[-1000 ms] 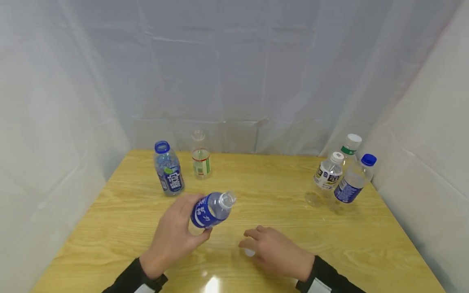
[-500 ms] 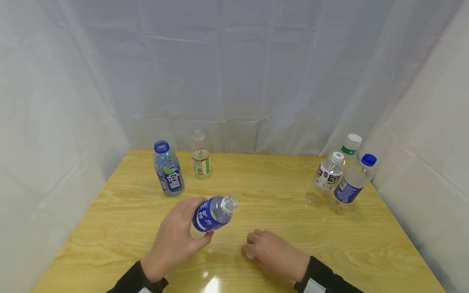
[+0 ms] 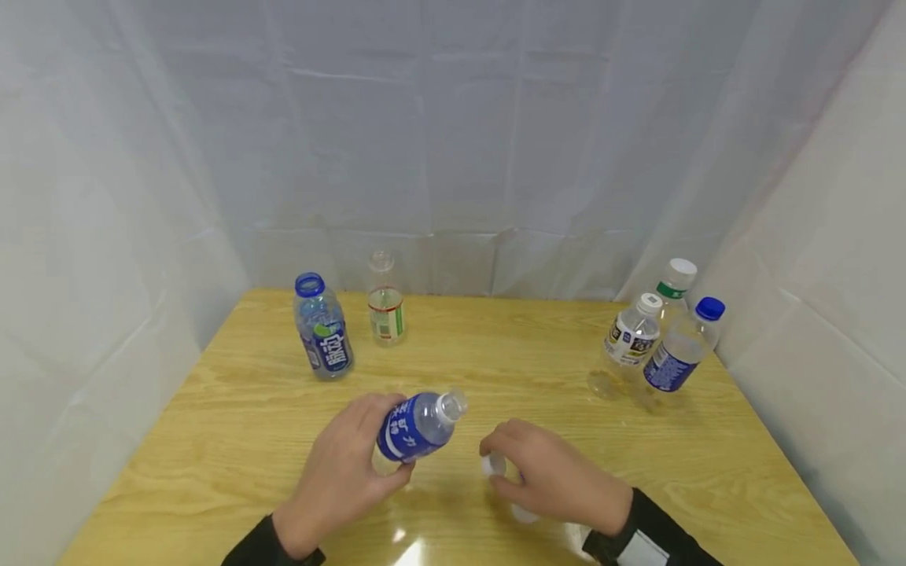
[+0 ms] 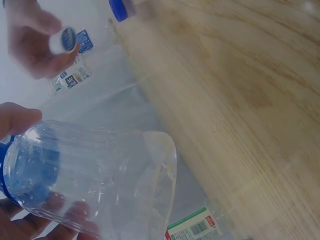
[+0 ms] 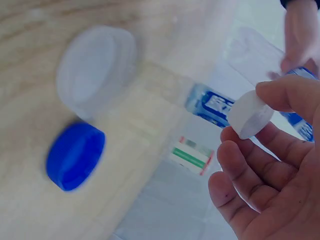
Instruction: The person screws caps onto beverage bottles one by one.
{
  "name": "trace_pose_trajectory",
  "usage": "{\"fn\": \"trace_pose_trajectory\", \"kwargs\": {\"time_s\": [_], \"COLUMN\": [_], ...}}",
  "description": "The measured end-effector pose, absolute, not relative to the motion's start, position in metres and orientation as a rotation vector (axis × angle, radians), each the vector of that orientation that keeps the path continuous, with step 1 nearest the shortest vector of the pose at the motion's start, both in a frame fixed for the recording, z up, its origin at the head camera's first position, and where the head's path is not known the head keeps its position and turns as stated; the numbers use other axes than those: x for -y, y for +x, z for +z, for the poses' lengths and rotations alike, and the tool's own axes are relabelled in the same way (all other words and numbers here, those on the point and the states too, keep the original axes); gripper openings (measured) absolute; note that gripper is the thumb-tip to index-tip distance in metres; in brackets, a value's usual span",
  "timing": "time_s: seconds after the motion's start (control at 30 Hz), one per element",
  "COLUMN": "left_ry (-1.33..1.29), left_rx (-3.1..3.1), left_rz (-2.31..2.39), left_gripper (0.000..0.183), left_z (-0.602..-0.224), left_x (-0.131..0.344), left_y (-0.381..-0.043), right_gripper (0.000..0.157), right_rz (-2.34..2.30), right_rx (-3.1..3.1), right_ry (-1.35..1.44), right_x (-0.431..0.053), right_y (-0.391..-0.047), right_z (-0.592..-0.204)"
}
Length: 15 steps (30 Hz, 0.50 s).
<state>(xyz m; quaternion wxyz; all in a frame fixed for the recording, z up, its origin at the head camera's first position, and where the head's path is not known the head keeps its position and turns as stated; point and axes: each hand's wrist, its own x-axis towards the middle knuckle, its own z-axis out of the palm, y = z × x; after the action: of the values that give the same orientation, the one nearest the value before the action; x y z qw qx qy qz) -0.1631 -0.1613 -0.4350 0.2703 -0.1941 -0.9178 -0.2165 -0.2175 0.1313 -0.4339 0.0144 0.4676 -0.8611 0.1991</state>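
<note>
My left hand (image 3: 347,460) grips a clear plastic bottle (image 3: 410,428) with a blue label. The bottle has no cap on it and tilts, its mouth toward the right hand. Between thumb and fingers, my right hand (image 3: 555,475) pinches a white bottle cap (image 5: 250,116), its hollow side partly showing in the right wrist view. Below that hand lie a larger translucent cap (image 5: 92,72) and a blue cap (image 5: 75,156), side by side on the table. In the head view the right hand mostly hides the blue one.
At the back left of the wooden table (image 3: 488,354) stand an uncapped blue bottle (image 3: 325,334) and an uncapped clear bottle (image 3: 386,314). Grouped at the right are a white-capped bottle (image 3: 630,338), a blue-capped bottle (image 3: 672,362) and a green-banded bottle (image 3: 671,291). White sheeting (image 3: 453,157) surrounds the table.
My right hand has taken hold of the white cap and lifted it, moving to the right and uncovering another cap. The left hand and its bottle have shifted slightly right and nearer.
</note>
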Motion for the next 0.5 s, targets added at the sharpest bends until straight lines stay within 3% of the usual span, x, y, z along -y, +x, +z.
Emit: {"fn": "trace_pose_trajectory", "kwargs": {"time_s": [0.5], "left_ry": [-0.499], "left_rx": [2.55], "left_rz": [-0.536], "left_gripper": [0.089], "left_z": [-0.437], "left_x": [0.156], "left_y": [-0.16], "right_gripper": [0.032], "right_rz": [0.738], "right_rx": [2.414], "right_ry": [1.412], "right_x": [-0.143], "right_y": [-0.217], "right_z": [-0.393]}}
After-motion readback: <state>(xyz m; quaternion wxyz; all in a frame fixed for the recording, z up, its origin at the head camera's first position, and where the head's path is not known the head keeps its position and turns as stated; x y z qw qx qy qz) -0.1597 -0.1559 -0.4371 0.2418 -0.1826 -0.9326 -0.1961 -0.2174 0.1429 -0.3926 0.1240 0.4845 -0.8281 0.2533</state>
